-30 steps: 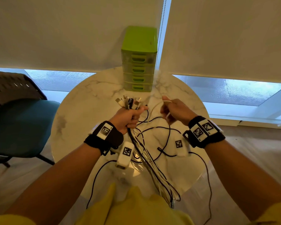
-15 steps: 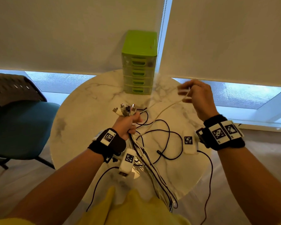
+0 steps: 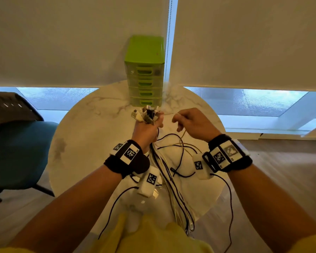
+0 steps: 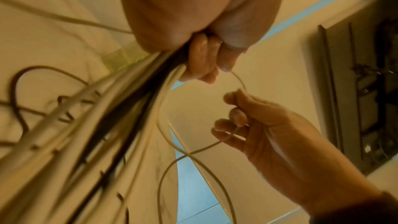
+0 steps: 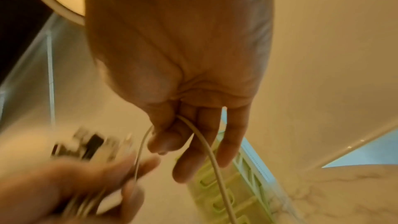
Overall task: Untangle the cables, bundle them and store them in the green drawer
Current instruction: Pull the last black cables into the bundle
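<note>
My left hand point(image 3: 148, 127) grips a bundle of black and white cables point(image 3: 171, 187) just below their plugs point(image 3: 146, 114), which stick up out of the fist. The bundle hangs off the table's near edge. My right hand point(image 3: 188, 121) pinches one thin white cable point(image 5: 206, 146) between thumb and fingers, close beside the left hand; that cable loops across to the left fist point(image 4: 202, 60) in the left wrist view. A loose black cable point(image 3: 181, 157) lies looped on the table. The green drawer unit point(image 3: 144, 70) stands at the table's far edge with its drawers closed.
The round marble table point(image 3: 91, 136) stands before a window with lowered blinds point(image 3: 244, 42). A teal chair point(image 3: 16, 152) is at the left. Thin black wires point(image 3: 230, 207) hang from my wrist cameras over the table's near edge.
My right hand had pulled the white cable up and to the right; it has now come back down and left, close to the left hand. The left hand has lifted slightly towards the drawers.
</note>
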Available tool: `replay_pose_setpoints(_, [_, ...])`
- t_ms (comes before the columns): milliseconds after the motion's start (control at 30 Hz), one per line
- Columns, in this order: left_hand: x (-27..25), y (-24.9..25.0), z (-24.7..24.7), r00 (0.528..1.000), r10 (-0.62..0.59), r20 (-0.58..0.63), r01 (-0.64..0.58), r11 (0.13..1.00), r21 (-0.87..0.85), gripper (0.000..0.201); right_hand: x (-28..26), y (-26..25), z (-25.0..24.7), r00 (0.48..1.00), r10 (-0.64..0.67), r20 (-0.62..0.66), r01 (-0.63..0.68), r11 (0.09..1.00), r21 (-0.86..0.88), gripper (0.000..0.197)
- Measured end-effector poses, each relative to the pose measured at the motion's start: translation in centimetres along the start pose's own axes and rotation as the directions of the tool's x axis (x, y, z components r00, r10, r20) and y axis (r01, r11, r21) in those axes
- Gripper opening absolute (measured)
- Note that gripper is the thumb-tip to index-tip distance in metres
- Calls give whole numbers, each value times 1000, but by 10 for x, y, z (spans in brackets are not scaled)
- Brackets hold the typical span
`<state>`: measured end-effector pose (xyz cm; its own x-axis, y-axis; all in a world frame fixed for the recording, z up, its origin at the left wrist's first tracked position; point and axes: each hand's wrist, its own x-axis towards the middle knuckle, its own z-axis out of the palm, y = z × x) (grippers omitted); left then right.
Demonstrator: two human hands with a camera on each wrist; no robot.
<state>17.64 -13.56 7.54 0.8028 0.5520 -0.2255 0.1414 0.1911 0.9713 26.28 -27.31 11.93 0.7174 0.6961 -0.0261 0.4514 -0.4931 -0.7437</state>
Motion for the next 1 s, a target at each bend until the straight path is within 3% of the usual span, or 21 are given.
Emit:
replay_pose_setpoints(133, [7,-3,3,977,-145,-156,120,980,-158,13,-11,22,-30,967,118,-226,-41,948,316,26])
replay_pose_setpoints(200, [10,-4,5,966,-171,-196,140,977,-161,18,-18,36,-48,911,224,-347,-54,898,436,26])
replay_pose_setpoints(267, [10,-2,9,963,-185,-198,152,974,-167,16,-22,55,-66,818,353,-454,-78,850,521,24])
replay_pose_setpoints(433, [2,9,39,981,-189,-33,179,966,-184,15,-34,121,-95,561,572,-599,-189,793,579,30])
replay_pose_setpoints(533, [-8,16,67,983,-159,91,172,972,-159,24,-51,158,-108,485,732,-478,-482,680,553,73])
replay_pose_setpoints(600, [-15,20,85,976,-144,165,168,976,-142,27,-65,174,-113,508,752,-420,-561,659,502,81])
replay_pose_setpoints(633, [-18,21,94,971,-140,192,166,977,-131,29,-72,173,-114,553,731,-400,-546,680,489,75])
replay_pose_setpoints(733, [-26,20,123,960,-145,241,178,977,-120,31,-95,153,-106,818,538,-202,-340,736,585,42])
replay_pose_setpoints(800, [-31,18,141,954,-143,265,182,975,-130,32,-107,138,-92,933,350,-82,-244,785,570,34])
replay_pose_setpoints(867, [-37,17,157,946,-141,293,188,972,-142,33,-114,131,-72,977,211,23,-192,834,517,53])
replay_pose_setpoints(933, [-42,17,168,932,-133,338,193,969,-151,33,-117,129,-49,983,133,123,-174,878,445,70])
replay_pose_setpoints(1000, [-46,18,175,913,-118,391,186,972,-141,33,-120,129,-29,985,109,134,-154,907,391,57])
